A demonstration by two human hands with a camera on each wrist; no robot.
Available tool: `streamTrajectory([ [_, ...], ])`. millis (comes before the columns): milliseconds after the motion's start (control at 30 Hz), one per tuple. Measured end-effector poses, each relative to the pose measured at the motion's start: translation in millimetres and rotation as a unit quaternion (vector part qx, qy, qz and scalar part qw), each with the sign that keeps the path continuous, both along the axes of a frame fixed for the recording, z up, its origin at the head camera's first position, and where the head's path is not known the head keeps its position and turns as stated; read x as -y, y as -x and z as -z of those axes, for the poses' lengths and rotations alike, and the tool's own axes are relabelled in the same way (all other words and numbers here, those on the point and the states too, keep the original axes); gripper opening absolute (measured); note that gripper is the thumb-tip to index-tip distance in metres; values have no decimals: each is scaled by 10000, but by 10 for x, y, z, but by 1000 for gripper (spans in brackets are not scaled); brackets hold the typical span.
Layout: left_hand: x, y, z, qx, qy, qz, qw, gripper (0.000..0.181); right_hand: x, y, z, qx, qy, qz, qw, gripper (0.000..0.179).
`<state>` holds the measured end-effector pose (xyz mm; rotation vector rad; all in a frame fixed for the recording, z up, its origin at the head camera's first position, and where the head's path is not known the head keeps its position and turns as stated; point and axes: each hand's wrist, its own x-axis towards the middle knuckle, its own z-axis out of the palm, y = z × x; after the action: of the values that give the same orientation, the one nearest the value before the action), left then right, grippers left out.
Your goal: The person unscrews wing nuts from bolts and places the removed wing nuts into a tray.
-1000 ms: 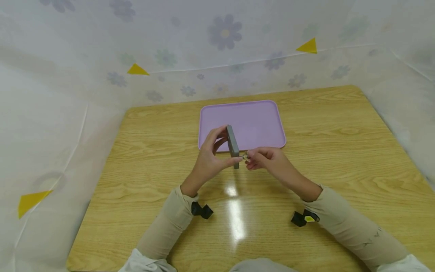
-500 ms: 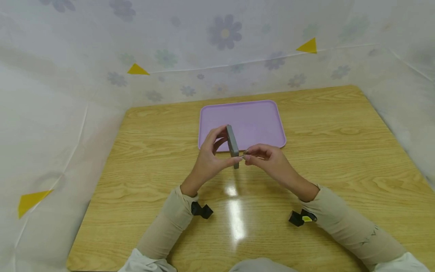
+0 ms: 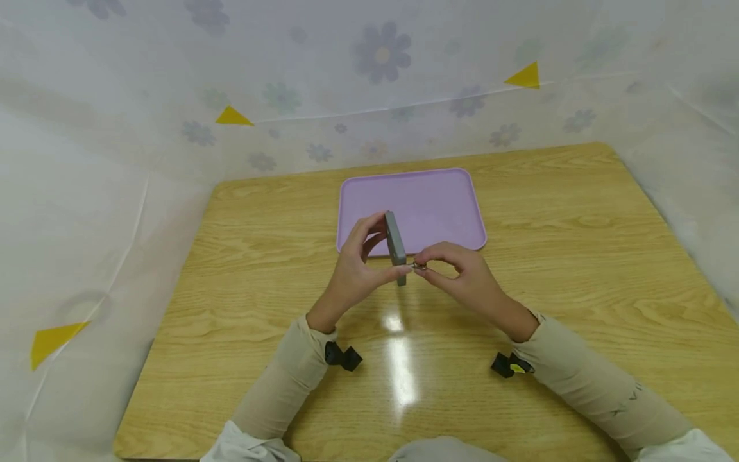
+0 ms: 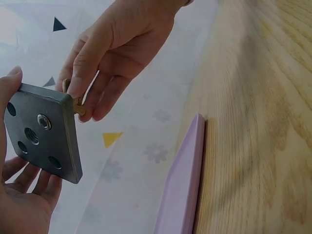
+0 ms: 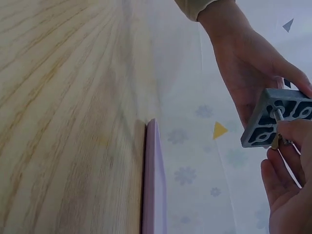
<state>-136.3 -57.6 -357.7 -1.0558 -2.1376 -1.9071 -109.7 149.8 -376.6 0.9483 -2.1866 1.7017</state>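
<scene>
In the head view my left hand (image 3: 356, 266) holds a square grey metal plate (image 3: 395, 239) on edge, thumb on its near side and fingers on its far side. The left wrist view shows the plate's flat face, with a larger threaded hole in the middle and holes near the corners; a round bolt head (image 4: 44, 122) sits in one. From the ribbed back sticks out the bolt's threaded shank (image 5: 278, 114). My right hand (image 3: 464, 273) pinches a brass-coloured wing nut (image 4: 78, 106) between thumb and fingers, close beside the plate. How far it sits on the thread is hidden.
A lilac tray (image 3: 421, 199) lies on the wood-grain table (image 3: 260, 256) behind the hands. Pale flowered sheeting (image 3: 323, 77) with yellow triangles surrounds the table at the back and sides. Black wrist cameras (image 3: 349, 359) stick out from both sleeves.
My right hand's fingers have shifted round the wing nut, the index finger now arched higher above the thumb. The left hand and plate stay in place.
</scene>
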Motion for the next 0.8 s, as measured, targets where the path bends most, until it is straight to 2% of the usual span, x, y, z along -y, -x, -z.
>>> streamTrajectory([
  [67, 0, 1, -3, -12, -9, 0, 10000, 80, 9, -6, -16, -488, -170, 163, 9985, 27],
  [167, -3, -2, -11, 14, -26, -11, 10000, 79, 14, -22, -48, -815, -313, 280, 9958, 32],
  [367, -13, -11, -31, 140, -77, -3, 9999, 80, -17, -74, -95, -668, -350, 517, 9958, 46],
  [433, -17, -13, -35, 180, -102, -1, 9998, 80, -25, -83, -110, -354, -156, 690, 9969, 39],
  [500, -20, -16, -35, 208, -111, -16, 9997, 80, -33, -79, -116, 194, 106, 809, 9965, 22],
  [567, -22, -19, -34, 231, -106, -33, 9997, 80, -48, -60, -100, 942, 376, 766, 9919, 13],
  [667, -25, -19, -29, 245, -100, -56, 9996, 80, -79, -10, -21, 2010, 555, 555, 9764, 27],
  [733, -28, -21, -29, 242, -105, -49, 9996, 80, -97, 26, 43, 2462, 581, 365, 9668, 33],
  [800, -30, -23, -30, 237, -114, -27, 9996, 80, -104, 49, 91, 2743, 585, 254, 9595, 35],
])
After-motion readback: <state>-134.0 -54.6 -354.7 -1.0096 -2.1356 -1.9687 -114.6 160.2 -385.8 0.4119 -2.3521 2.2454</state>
